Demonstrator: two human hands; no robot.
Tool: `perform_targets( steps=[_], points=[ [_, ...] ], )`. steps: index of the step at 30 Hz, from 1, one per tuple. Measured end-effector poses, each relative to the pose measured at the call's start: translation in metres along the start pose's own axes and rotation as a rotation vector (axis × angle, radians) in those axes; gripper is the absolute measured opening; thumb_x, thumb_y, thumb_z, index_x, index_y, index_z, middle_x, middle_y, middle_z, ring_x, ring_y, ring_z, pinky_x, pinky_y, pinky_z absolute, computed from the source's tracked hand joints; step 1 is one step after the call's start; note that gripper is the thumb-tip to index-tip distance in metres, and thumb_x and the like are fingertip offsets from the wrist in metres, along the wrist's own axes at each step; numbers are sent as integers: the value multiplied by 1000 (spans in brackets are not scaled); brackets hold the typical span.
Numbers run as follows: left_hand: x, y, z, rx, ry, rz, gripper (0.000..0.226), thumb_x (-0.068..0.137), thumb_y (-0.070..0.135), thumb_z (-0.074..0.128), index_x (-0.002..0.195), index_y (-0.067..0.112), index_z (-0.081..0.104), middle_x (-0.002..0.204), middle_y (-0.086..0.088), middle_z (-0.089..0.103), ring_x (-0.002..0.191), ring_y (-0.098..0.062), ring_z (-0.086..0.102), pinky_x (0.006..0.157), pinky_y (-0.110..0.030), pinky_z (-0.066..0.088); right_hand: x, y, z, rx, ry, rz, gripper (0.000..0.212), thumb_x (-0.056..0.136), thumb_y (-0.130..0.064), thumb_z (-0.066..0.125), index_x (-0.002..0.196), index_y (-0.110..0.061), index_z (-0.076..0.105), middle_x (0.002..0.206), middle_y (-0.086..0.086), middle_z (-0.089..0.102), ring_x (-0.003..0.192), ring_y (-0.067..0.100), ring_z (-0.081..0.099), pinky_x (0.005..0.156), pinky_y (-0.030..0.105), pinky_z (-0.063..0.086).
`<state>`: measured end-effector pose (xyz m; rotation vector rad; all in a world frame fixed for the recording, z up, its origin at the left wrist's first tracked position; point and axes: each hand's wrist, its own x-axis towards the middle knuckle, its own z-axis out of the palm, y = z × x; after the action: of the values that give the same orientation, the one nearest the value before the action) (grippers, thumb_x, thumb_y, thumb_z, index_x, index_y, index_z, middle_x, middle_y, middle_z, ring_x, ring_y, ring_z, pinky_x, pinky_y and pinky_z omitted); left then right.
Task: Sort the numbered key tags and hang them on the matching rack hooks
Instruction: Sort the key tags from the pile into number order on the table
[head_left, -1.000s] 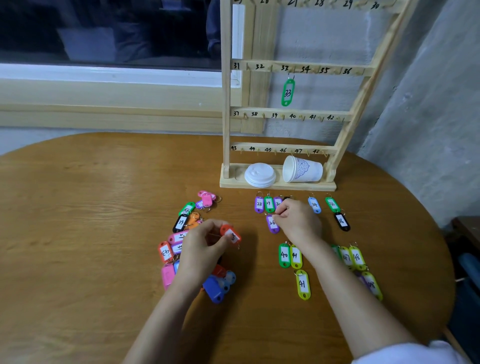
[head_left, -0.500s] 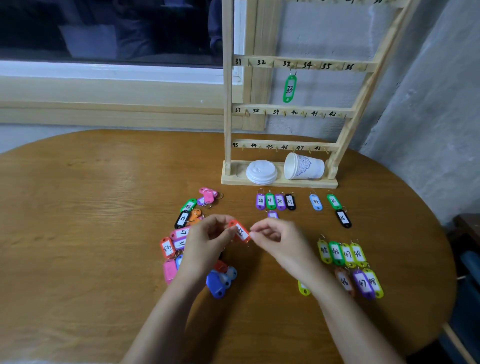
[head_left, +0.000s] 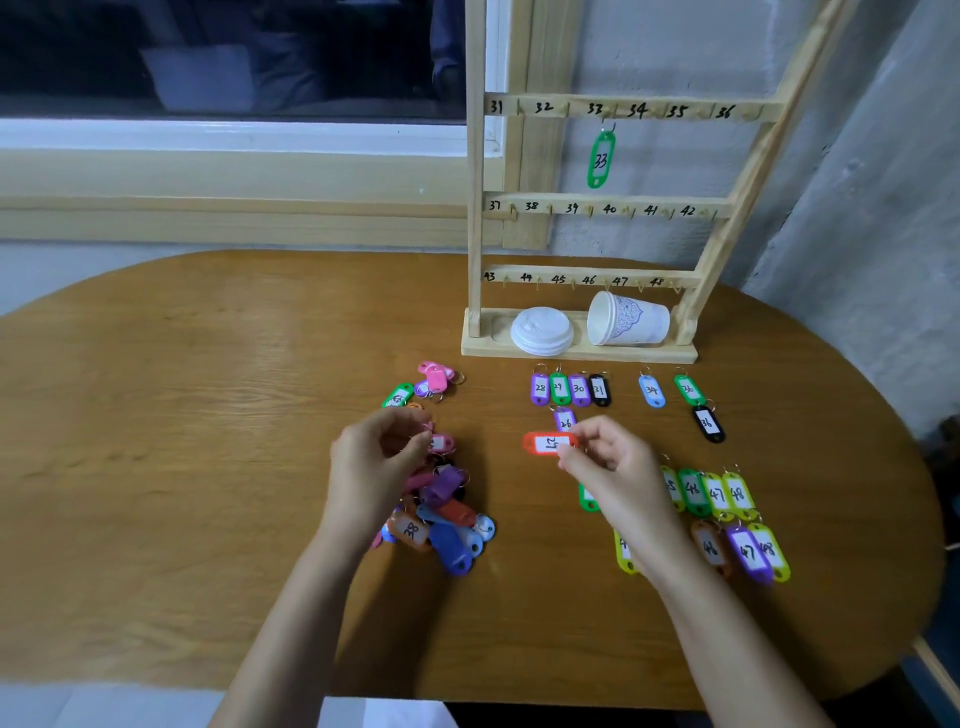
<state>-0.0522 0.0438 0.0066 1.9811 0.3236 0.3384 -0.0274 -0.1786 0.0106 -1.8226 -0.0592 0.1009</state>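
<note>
I see right hand (head_left: 608, 467) pinching red tag (head_left: 550, 443) by ring end, label up, reads like 25. It hovers just below purple 26 tag (head_left: 565, 421). My guess: slotting into number order. Left hand (head_left: 374, 462) curled over unsorted pile (head_left: 447, 525), grip unclear.

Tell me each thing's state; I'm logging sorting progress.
red tag, pinched by right hand
left hand, curled over tag pile, grip unclear
green tag 33, hanging on rack hook
paper cup, on its side on rack base
lid stack, resting beside cup
sorted tags, flat in rows on table
</note>
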Motion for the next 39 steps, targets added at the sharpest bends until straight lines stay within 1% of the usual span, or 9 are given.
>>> perform_targets(
  steps=[4, 8, 11, 15, 22, 28, 32, 35, 39],
  points=[
    [-1, -6, -7, 200, -15, 98, 13, 79, 10, 72, 86, 20, 71, 77, 8, 69, 69, -2, 63, 58, -8, 46, -2, 4, -1, 19, 14, 22, 6, 84, -15, 67, 87, -20, 66, 83, 4, 68, 77, 9, 60, 73, 26, 47],
    [-9, -7, 3, 328, -170, 145, 14, 77, 20, 76, 85, 28, 68, 84, 11, 65, 72, -2, 61, 58, -9, 44, -4, 5, 0, 70, 4, 46, 7, 86, -15, 65, 90, -21, 65, 81, -5, 71, 75, 1, 63, 71, 17, 47],
    [-10, -9, 11, 469, -261, 235, 17, 78, 25, 74, 95, 25, 70, 97, 10, 63, 90, -5, 56, 75, -16, 48, -5, 3, -1, 94, -15, 48, 12, 88, -15, 64, 97, -22, 66, 86, -5, 72, 73, -4, 62, 69, 11, 46],
    [-10, -7, 13, 501, -260, 285, 19, 77, 20, 74, 95, 23, 70, 100, 7, 61, 93, -10, 56, 79, -25, 50, -6, 4, -6, 113, -33, 57, 21, 88, -15, 65, 105, -27, 67, 94, -3, 73, 90, 6, 66, 78, 18, 49],
    [-9, -1, 13, 608, -318, 301, 24, 81, 20, 70, 105, 23, 67, 105, 6, 61, 96, -10, 56, 81, -24, 50, -3, 7, -11, 102, -14, 67, 29, 87, -9, 65, 110, -27, 67, 99, -5, 72, 93, 4, 65, 78, 17, 46],
    [-10, 2, 18, 534, -205, 254, 16, 89, 16, 60, 101, 24, 68, 94, 13, 64, 84, -2, 57, 68, -5, 41, -2, 9, -14, 61, -8, 41, 36, 89, -6, 62, 114, -31, 65, 84, -13, 63, 81, -3, 59, 69, 14, 47],
    [-10, 2, 18, 508, -129, 245, 17, 88, 14, 62, 99, 26, 68, 90, 15, 66, 85, -5, 58, 69, -17, 47, -2, 9, -17, 73, 2, 31, 33, 86, -6, 64, 111, -28, 65, 81, -3, 66, 78, 2, 62, 71, 17, 49],
    [-8, 6, 18, 387, -63, 232, 16, 84, 10, 68, 92, 25, 71, 78, 22, 62, 78, 6, 58, 63, -4, 40, 4, 7, -24, 63, 39, 40, 24, 84, -8, 67, 101, -24, 65, 88, -1, 70, 85, 8, 65, 73, 16, 49],
    [-7, 15, 23, 191, -7, 206, 13, 81, 10, 72, 89, 19, 72, 72, 22, 63, 73, 12, 58, 60, -2, 39, 25, -3, -41, 12, 115, -6, 21, 85, -7, 67, 95, -25, 64, 87, 0, 69, 84, 10, 64, 74, 16, 49]
  ],
)
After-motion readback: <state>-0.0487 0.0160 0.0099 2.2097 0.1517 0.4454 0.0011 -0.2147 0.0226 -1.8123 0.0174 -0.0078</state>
